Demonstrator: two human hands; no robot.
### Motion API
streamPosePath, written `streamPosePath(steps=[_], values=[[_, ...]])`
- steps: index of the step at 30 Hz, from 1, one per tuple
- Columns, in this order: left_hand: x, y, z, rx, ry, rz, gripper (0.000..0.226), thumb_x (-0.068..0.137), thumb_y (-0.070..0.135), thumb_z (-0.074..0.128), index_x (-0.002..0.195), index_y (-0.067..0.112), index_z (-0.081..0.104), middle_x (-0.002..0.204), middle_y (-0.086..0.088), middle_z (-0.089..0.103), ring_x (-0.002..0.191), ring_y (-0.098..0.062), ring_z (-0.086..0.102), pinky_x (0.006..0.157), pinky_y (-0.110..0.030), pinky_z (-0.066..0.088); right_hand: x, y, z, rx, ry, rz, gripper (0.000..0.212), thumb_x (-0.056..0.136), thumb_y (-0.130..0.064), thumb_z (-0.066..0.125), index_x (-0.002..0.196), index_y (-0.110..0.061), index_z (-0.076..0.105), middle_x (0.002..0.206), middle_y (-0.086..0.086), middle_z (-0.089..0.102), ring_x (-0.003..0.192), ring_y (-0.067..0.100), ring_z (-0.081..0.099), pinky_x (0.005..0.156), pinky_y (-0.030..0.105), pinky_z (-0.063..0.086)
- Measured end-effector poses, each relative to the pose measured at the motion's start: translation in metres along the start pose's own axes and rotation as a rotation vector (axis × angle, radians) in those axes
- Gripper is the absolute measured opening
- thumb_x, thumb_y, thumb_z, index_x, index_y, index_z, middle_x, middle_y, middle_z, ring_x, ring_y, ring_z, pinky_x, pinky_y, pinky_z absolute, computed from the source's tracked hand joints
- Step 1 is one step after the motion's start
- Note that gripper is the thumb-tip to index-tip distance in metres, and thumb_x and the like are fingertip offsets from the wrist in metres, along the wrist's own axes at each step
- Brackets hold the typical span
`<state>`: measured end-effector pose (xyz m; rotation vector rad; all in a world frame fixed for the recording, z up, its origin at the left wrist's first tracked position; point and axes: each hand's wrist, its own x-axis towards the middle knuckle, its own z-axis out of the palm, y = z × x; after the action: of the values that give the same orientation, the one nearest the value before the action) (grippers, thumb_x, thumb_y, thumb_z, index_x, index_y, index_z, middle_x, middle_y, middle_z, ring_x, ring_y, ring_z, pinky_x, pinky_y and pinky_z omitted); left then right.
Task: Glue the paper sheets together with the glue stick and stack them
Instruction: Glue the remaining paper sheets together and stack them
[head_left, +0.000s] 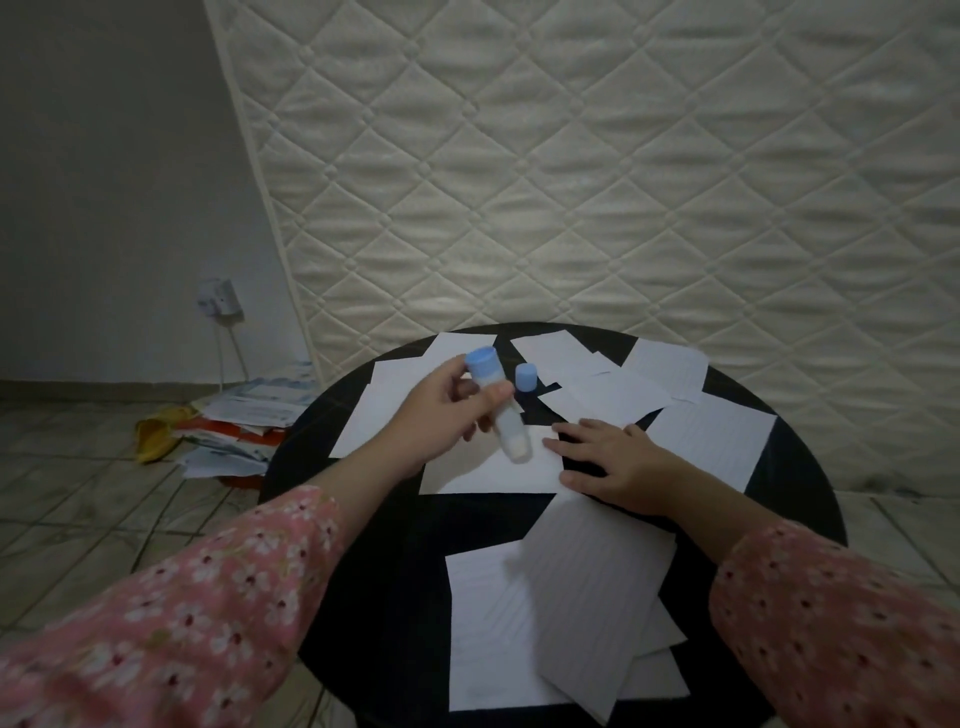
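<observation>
White paper: loose sheets (711, 441) lie scattered over the round black table (800, 467), most of them single and apart, from ten o'clock round to two o'clock along the far rim.
Stack: an untidy pile (561, 613) of several overlapping sheets sits at six o'clock, nearest the person; I judge these the ones already glued, though no glue line shows from here.
Sheet in hand: one sheet (483, 470) lies at the centre of the table, under both hands, and looks to be the one now being glued.
Left hand: the left hand (441, 415) grips the glue stick (498, 410) round its middle, thumb across the tube, held slanted with the white end down over the centre sheet; whether the tip touches the paper I cannot tell.
Right hand: the right hand (608, 462) rests flat on the right edge of that sheet, fingers spread and straight, pinning it.
Cap: the blue cap (525, 383) stands off the tube at about eleven o'clock, just beyond the glue stick.
Glue stick look: pale translucent body, blue twist base uppermost, bare whitish glue end lowest.
Progress: somewhere in the middle, I would say; a fair pile made, but at least half a dozen sheets not yet joined.
Left to do: spread glue, press the next sheet on, add the pair to the pile.
</observation>
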<state>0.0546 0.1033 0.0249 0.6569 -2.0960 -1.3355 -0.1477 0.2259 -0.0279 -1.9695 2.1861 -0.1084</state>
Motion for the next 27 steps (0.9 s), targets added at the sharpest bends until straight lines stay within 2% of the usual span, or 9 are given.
streamPosePath(steps=[3, 6, 8, 12, 14, 18, 23, 27], values=[[-0.004, -0.004, 0.019, 0.175, -0.015, 0.081, 0.011, 0.096, 0.036, 0.052, 0.104, 0.029, 0.049, 0.088, -0.002, 0.068, 0.063, -0.009, 0.058, 0.066, -0.029, 0.051, 0.0, -0.001, 0.001, -0.023, -0.025, -0.001, 0.053, 0.1, -0.051, 0.031, 0.15, -0.043, 0.015, 0.16, -0.015, 0.004, 0.147, 0.013, 0.002, 0.114, 0.044, 0.005], [-0.006, -0.009, 0.03, 0.28, -0.052, 0.13, 0.02, 0.096, 0.041, 0.05, 0.108, 0.027, 0.045, 0.091, -0.001, 0.064, 0.073, -0.014, 0.06, 0.075, -0.035, 0.05, 0.0, -0.001, 0.0, -0.031, -0.039, -0.006, 0.055, 0.1, -0.051, 0.031, 0.15, -0.042, 0.012, 0.161, -0.014, 0.0, 0.147, 0.014, 0.001, 0.114, 0.044, 0.005], [-0.005, -0.008, 0.034, 0.309, -0.073, 0.156, 0.021, 0.096, 0.039, 0.051, 0.107, 0.022, 0.044, 0.088, -0.002, 0.063, 0.075, -0.016, 0.059, 0.075, -0.035, 0.049, 0.001, -0.001, 0.001, -0.028, -0.044, -0.006, 0.056, 0.099, -0.051, 0.033, 0.15, -0.041, 0.013, 0.161, -0.013, 0.0, 0.148, 0.015, 0.001, 0.114, 0.044, 0.006], [-0.005, -0.005, 0.041, 0.327, -0.128, 0.198, 0.015, 0.097, 0.034, 0.05, 0.107, 0.026, 0.043, 0.077, 0.01, 0.056, 0.067, 0.001, 0.052, 0.068, -0.02, 0.043, 0.0, -0.002, 0.001, 0.05, 0.004, -0.006, 0.056, 0.097, -0.047, 0.04, 0.149, -0.04, 0.021, 0.16, -0.014, 0.009, 0.147, 0.015, 0.006, 0.114, 0.045, 0.008], [-0.006, -0.005, 0.042, 0.342, -0.157, 0.205, 0.012, 0.097, 0.033, 0.049, 0.106, 0.029, 0.042, 0.075, 0.012, 0.055, 0.066, 0.003, 0.051, 0.062, -0.013, 0.039, 0.002, -0.002, 0.001, 0.086, 0.015, 0.001, 0.056, 0.095, -0.046, 0.043, 0.148, -0.038, 0.025, 0.159, -0.014, 0.013, 0.147, 0.015, 0.007, 0.115, 0.047, 0.009], [-0.008, -0.007, 0.041, 0.316, -0.146, 0.177, 0.018, 0.097, 0.034, 0.05, 0.111, 0.024, 0.044, 0.079, 0.012, 0.056, 0.069, 0.004, 0.051, 0.064, -0.011, 0.04, 0.006, -0.001, 0.006, 0.072, 0.04, -0.011, 0.055, 0.092, -0.046, 0.04, 0.144, -0.032, 0.032, 0.157, -0.011, 0.02, 0.144, 0.016, 0.016, 0.113, 0.05, 0.014], [-0.009, -0.006, 0.043, 0.277, -0.159, 0.122, 0.022, 0.098, 0.034, 0.048, 0.117, 0.029, 0.039, 0.085, 0.016, 0.056, 0.074, 0.011, 0.053, 0.067, -0.006, 0.039, 0.005, -0.007, 0.016, 0.078, 0.091, 0.012, 0.059, 0.083, -0.046, 0.029, 0.14, -0.029, 0.033, 0.154, -0.012, 0.022, 0.141, 0.014, 0.019, 0.109, 0.05, 0.02], [-0.011, -0.003, 0.043, 0.261, -0.167, 0.102, 0.02, 0.098, 0.033, 0.047, 0.116, 0.029, 0.038, 0.085, 0.019, 0.053, 0.073, 0.019, 0.051, 0.066, -0.002, 0.037, 0.006, -0.011, 0.02, 0.059, 0.159, 0.034, 0.047, 0.089, -0.037, 0.036, 0.136, -0.028, 0.035, 0.15, -0.01, 0.026, 0.138, 0.013, 0.024, 0.106, 0.049, 0.025]])
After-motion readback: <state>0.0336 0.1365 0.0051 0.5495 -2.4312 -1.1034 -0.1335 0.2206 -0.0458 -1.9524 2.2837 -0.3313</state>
